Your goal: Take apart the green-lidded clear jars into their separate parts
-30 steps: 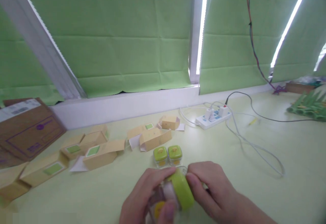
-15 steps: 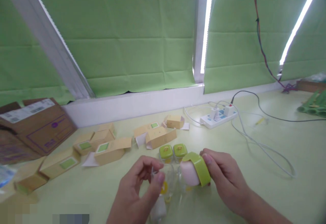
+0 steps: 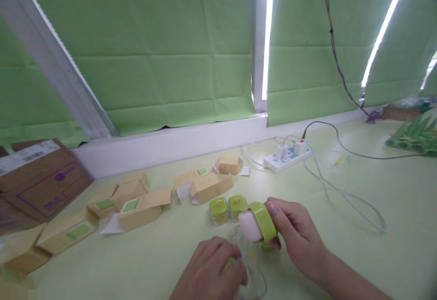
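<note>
My right hand (image 3: 297,236) grips a green square lid (image 3: 266,222) by its right side; the lid is tilted, so its whitish inner part (image 3: 250,226) faces left. Below it are clear plastic containers (image 3: 252,268), partly hidden. My left hand (image 3: 213,268) is low in the middle, back upward, fingers curled beside the clear plastic. Something yellowish shows between its fingers, but most of it is hidden. Just beyond my hands stand two small clear jars with green lids, a left jar (image 3: 219,210) and a right jar (image 3: 237,205).
Several tan cartons, including an open carton (image 3: 143,211), lie to the left and behind the jars. A brown cardboard box (image 3: 51,181) stands far left. A white power strip (image 3: 287,159) with looping cables (image 3: 341,193) lies at the back right. Green tubes (image 3: 409,140) lie far right.
My left hand has moved down and right and turned back upward, its fingers curling in among the clear containers. My right hand still holds the lid. The view has shifted slightly right.
</note>
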Motion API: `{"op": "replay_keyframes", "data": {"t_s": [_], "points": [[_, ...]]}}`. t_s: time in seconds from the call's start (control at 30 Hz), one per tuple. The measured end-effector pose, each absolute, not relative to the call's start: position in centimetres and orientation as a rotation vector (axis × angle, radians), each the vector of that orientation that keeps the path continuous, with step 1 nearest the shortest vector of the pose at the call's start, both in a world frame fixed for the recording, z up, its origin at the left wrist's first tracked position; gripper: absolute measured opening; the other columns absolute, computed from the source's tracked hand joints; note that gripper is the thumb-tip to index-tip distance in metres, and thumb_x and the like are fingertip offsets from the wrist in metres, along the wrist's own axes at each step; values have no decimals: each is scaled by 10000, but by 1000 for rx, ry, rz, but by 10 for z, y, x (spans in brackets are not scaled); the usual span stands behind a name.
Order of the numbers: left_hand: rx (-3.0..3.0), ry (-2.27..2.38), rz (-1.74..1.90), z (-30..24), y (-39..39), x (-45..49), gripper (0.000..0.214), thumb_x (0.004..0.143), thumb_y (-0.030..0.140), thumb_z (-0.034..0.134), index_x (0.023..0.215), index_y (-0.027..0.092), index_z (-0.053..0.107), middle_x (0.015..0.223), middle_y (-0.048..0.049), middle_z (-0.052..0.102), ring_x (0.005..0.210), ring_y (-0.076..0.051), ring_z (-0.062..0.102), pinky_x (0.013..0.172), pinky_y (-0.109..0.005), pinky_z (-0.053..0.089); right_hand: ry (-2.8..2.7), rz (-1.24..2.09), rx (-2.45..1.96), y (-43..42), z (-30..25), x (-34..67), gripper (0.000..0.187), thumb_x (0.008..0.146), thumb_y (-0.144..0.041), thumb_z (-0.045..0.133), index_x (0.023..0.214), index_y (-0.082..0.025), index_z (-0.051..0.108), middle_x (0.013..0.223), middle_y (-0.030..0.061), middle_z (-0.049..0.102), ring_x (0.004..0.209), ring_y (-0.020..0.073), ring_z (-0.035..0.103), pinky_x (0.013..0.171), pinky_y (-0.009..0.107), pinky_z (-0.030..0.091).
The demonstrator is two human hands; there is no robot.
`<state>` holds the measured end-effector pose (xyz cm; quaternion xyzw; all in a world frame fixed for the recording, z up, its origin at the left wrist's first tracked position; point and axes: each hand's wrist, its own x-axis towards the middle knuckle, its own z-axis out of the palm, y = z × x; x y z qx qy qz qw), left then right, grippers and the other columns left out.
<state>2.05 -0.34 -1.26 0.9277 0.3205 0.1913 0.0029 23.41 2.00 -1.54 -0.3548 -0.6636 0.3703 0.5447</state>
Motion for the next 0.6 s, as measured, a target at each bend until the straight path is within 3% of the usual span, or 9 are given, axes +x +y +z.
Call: {"op": "replay_keyframes", "data": {"t_s": [0.13, 0.23, 0.37, 0.5, 0.6], "points": [[2842, 1172, 604, -7, -5, 18, 234, 702, 174, 772, 901, 227, 662, 1044, -90, 750, 926, -298, 714, 775, -409, 602, -1640, 879, -853, 18, -14, 233, 512, 1053, -433, 389, 618, -194, 514, 530, -40, 467, 489, 113, 443, 492, 233, 332], [2753, 1243, 682, -2, -6, 16, 278, 780, 248, 743, 1043, 229, 654, 1141, -126, 731, 1041, -311, 697, 868, -444, 596, -1690, 861, -852, 17, -12, 232, 502, 1058, -413, 375, 627, -195, 514, 548, -43, 472, 497, 110, 441, 500, 229, 332], [2499, 1340, 944, 7, -7, 14, 252, 946, 325, 559, 1188, 260, 586, 1134, -90, 733, 1044, -252, 700, 881, -380, 592, -1761, 812, -825, 17, -8, 230, 479, 1062, -363, 361, 633, -201, 496, 567, -49, 455, 503, 106, 424, 519, 226, 329], [2290, 1374, 1130, 8, -10, 16, 334, 975, 357, 515, 1304, 307, 540, 1105, -44, 742, 935, -215, 719, 798, -316, 596, -1867, 743, -799, 15, -7, 229, 428, 1055, -328, 369, 653, -208, 453, 601, -48, 451, 524, 108, 414, 547, 230, 330], [2215, 1274, 1217, 2, -12, 24, 313, 974, 373, 524, 1282, 339, 576, 1113, -19, 738, 942, -201, 704, 800, -290, 581, -1937, 679, -796, 13, -7, 226, 390, 1049, -339, 373, 685, -215, 439, 628, -41, 461, 558, 118, 436, 566, 235, 339]]}}
